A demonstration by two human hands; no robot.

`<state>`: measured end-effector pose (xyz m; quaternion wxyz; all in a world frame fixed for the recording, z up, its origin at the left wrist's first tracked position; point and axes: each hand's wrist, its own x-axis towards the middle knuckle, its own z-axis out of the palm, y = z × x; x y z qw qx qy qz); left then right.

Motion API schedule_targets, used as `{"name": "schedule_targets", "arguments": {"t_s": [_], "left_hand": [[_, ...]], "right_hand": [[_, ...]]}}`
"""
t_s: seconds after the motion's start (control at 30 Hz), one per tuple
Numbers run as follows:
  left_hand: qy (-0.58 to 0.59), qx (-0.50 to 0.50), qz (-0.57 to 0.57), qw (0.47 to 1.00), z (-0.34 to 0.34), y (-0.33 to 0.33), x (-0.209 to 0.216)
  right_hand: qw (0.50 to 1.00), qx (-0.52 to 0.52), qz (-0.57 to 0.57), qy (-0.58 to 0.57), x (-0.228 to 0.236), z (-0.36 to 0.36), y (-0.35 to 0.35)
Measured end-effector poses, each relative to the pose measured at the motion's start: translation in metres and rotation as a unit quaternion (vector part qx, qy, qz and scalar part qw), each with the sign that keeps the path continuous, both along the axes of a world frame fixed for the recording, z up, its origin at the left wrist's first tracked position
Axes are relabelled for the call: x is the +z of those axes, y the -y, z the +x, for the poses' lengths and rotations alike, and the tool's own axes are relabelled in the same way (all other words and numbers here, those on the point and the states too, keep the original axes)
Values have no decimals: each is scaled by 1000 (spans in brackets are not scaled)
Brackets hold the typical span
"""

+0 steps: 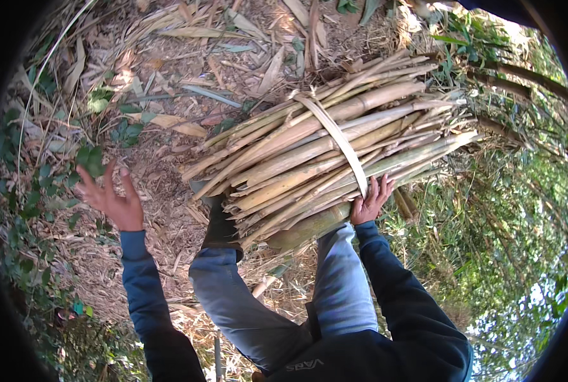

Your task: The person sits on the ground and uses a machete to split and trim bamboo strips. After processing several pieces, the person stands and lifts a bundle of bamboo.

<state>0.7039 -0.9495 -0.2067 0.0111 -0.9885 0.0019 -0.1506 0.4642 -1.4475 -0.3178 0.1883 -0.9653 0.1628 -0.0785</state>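
Note:
A large bundle of dry, split bamboo sticks lies at a slant in front of my legs. A pale flat strip passes over the bundle near its middle, with a twisted end at the far side. My right hand rests on the bundle's near side, right beside the strip's near end, its fingers stretched out along the sticks. My left hand is raised off to the left, away from the bundle, with its fingers spread and nothing in it. The underside of the bundle is hidden.
Wood chips and dry leaves cover the ground. Green leafy plants grow along the left. Bamboo stalks and foliage stand on the right. A thick bamboo piece lies under the bundle's near edge, beside my dark boot.

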Motion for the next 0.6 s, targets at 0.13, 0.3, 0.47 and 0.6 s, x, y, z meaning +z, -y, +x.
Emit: {"name": "schedule_targets", "arguments": {"t_s": [0.13, 0.3, 0.47, 0.6], "left_hand": [[-196, -220, -266, 918, 47, 212, -32], [-500, -13, -292, 815, 51, 289, -188], [-619, 76, -476, 620, 68, 267, -197], [-608, 80, -515, 598, 84, 280, -205]], "right_hand": [[999, -16, 39, -19, 15, 1, -2], [983, -39, 177, 9, 60, -7, 17], [791, -462, 391, 91, -3, -123, 50], [389, -624, 678, 13, -99, -156, 45]]}}
